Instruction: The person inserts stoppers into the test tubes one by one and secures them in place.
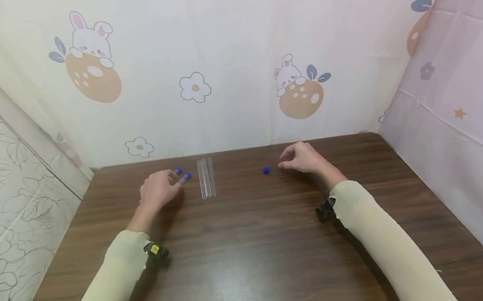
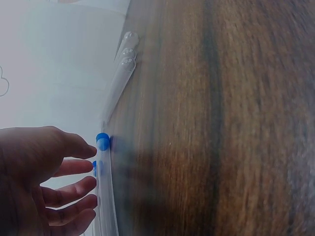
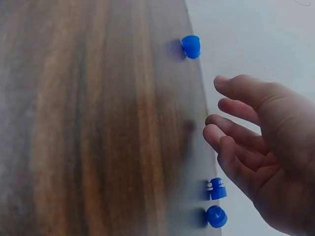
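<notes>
My left hand (image 1: 156, 187) is low over the left part of the table, beside clear test tubes with blue caps (image 1: 187, 175). In the left wrist view its fingers are spread and gently bent, fingertips close to the nearest capped test tube (image 2: 104, 182); none is gripped. Three uncapped clear test tubes (image 1: 206, 178) lie side by side to its right. My right hand (image 1: 300, 157) hovers near a loose blue cap (image 1: 266, 170), thumb and fingers apart with nothing between them. Two more blue caps (image 3: 216, 217) show below that hand in the right wrist view; in the head view the hand hides them.
The dark wood-grain table (image 1: 235, 250) reaches back to a printed curtain (image 1: 236, 106). Another curtain (image 1: 465, 110) hangs along the right side, and a patterned panel (image 1: 1, 197) stands at the left. Small black cameras are strapped to both wrists.
</notes>
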The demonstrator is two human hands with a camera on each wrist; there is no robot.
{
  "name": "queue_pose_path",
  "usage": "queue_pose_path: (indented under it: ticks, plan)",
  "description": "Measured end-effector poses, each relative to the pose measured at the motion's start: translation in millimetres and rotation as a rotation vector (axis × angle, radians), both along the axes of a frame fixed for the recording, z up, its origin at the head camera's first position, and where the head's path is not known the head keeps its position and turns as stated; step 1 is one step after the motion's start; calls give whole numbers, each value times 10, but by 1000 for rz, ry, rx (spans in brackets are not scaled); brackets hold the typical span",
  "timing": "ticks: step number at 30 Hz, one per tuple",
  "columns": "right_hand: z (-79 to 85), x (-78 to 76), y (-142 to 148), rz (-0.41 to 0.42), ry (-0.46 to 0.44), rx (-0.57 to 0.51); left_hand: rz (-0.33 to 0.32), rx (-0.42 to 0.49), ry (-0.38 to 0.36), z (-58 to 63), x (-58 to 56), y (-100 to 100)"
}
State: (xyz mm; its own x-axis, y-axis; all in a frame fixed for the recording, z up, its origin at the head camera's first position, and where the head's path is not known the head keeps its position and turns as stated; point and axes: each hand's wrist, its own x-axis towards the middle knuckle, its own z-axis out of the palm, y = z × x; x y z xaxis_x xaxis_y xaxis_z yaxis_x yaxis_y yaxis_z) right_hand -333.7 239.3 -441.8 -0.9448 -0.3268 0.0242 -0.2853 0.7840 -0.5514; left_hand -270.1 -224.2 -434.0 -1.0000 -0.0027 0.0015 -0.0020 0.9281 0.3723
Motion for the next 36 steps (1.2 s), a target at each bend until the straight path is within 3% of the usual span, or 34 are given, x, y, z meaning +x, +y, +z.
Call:
queue_pose_path:
  ticks: [17,25,36]
  plan:
    - [35,-60,85,-7,51,-2,3,-9,-5,-20,22,-41]
    - [101,-105,13,11,32,-10,1,-11,-12,-43,9,-47]
    - [198,-174,388,-43,52,6,6,6,-26,-53,1,-62]
